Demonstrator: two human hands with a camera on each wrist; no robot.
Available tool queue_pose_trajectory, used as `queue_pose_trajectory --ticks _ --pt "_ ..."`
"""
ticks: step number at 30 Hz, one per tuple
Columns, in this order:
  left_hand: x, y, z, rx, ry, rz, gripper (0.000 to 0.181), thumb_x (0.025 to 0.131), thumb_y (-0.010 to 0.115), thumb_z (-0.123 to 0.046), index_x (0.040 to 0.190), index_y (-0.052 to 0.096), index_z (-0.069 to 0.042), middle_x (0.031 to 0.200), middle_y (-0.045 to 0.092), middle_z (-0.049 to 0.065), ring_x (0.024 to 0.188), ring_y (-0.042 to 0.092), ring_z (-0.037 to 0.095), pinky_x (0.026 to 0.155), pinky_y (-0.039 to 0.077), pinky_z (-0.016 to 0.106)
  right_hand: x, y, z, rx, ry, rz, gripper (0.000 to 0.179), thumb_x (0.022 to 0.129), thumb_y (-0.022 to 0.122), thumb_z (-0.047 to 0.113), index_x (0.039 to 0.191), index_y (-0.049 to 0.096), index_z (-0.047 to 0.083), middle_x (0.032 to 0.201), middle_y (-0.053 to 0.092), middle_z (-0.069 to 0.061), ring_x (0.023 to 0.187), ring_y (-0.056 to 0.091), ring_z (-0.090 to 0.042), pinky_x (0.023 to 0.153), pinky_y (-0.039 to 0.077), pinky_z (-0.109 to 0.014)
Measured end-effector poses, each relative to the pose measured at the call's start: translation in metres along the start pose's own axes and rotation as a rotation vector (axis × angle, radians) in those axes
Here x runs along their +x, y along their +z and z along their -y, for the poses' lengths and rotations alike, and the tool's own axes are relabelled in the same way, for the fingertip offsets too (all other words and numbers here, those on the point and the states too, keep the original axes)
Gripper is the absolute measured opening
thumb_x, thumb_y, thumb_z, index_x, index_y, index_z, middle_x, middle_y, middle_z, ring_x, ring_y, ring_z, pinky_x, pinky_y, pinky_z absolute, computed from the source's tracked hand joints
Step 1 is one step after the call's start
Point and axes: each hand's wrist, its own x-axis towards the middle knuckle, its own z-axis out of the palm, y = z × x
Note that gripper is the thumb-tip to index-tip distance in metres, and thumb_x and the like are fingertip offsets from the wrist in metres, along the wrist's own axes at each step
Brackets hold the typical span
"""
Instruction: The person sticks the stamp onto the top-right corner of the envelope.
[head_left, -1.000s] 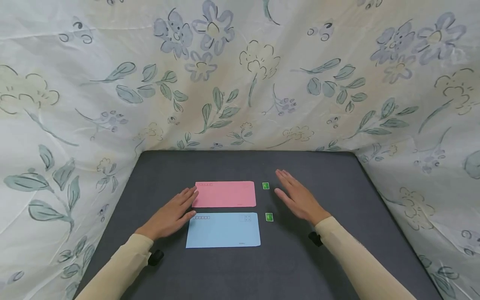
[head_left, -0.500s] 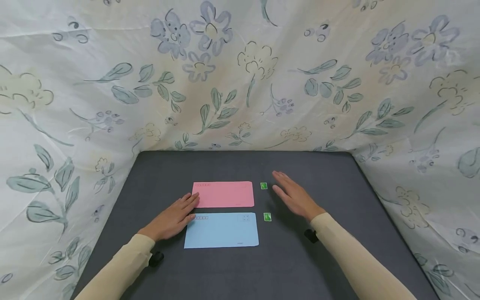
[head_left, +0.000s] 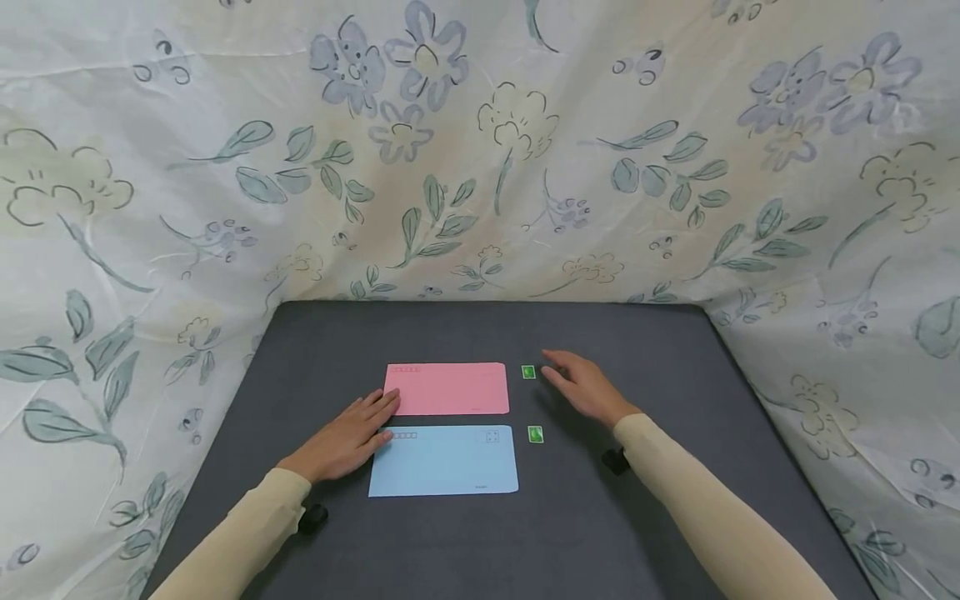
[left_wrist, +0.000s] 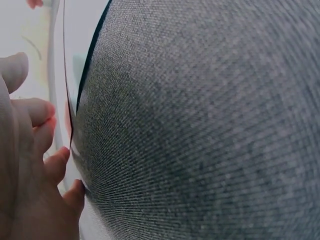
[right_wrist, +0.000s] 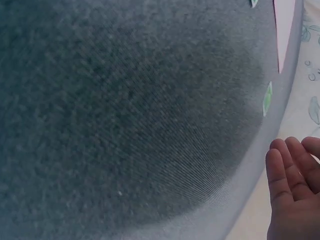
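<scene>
A pink envelope [head_left: 450, 389] lies flat on the dark table, with a light blue envelope [head_left: 444, 462] just in front of it. My left hand [head_left: 341, 437] is spread at their left ends, its fingertips on the pink envelope's left edge and its thumb at the blue one's top left corner. Beside the pink envelope's right edge lies a small green stamp [head_left: 528, 372]; another green stamp [head_left: 536, 434] sits right of the blue envelope. My right hand [head_left: 588, 387] hovers just right of the upper stamp, fingers slightly bent and holding nothing.
The dark grey table [head_left: 480, 550] has a floral white curtain [head_left: 480, 167] around its back and sides. A black wrist camera [head_left: 615, 461] sits under the right wrist, and another black camera [head_left: 312, 518] under the left.
My right hand has moved slightly left toward the upper stamp, and its fingers have bent from straight. The left fingers have slid a little farther onto the pink envelope's edge.
</scene>
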Motion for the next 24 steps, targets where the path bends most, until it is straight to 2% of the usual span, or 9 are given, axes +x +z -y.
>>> queue_pose_trajectory --ticks 4,10,15,24 --pt "0.0 0.001 0.0 -0.009 -0.006 0.013 0.07 0.113 0.055 -0.037 0.17 0.031 -0.004 0.178 0.026 0.012 0.163 0.02 0.042 0.129 0.017 0.063 0.005 0.004 -0.002 0.03 0.008 0.013 0.058 0.113 0.061 0.039 0.161 0.053 0.007 0.157 0.058 -0.014 0.133 0.061 -0.032 0.112 0.049 -0.058" --pt "0.0 0.004 0.003 -0.002 -0.012 0.019 0.071 0.113 0.055 -0.039 0.171 0.03 -0.005 0.178 0.025 0.011 0.163 0.019 0.04 0.13 0.016 0.062 0.016 0.013 -0.006 0.0 -0.003 0.011 0.051 0.111 0.067 0.026 0.155 0.058 0.001 0.136 0.068 -0.013 0.111 0.064 -0.025 0.098 0.056 -0.05" --pt "0.0 0.006 0.005 -0.001 -0.013 0.016 0.072 0.113 0.055 -0.04 0.171 0.03 -0.006 0.178 0.025 0.01 0.163 0.019 0.04 0.13 0.016 0.062 0.029 0.02 -0.016 0.009 0.018 0.002 0.042 0.109 0.069 0.02 0.146 0.066 0.001 0.125 0.07 -0.011 0.108 0.066 -0.025 0.094 0.058 -0.048" --pt "0.001 0.009 0.007 0.0 0.003 0.0 0.072 0.113 0.055 -0.04 0.171 0.03 -0.005 0.178 0.025 0.01 0.163 0.019 0.04 0.13 0.016 0.061 0.046 0.023 -0.021 0.039 0.077 0.005 0.031 0.107 0.072 0.019 0.134 0.074 0.005 0.12 0.073 -0.009 0.107 0.067 -0.024 0.091 0.059 -0.045"
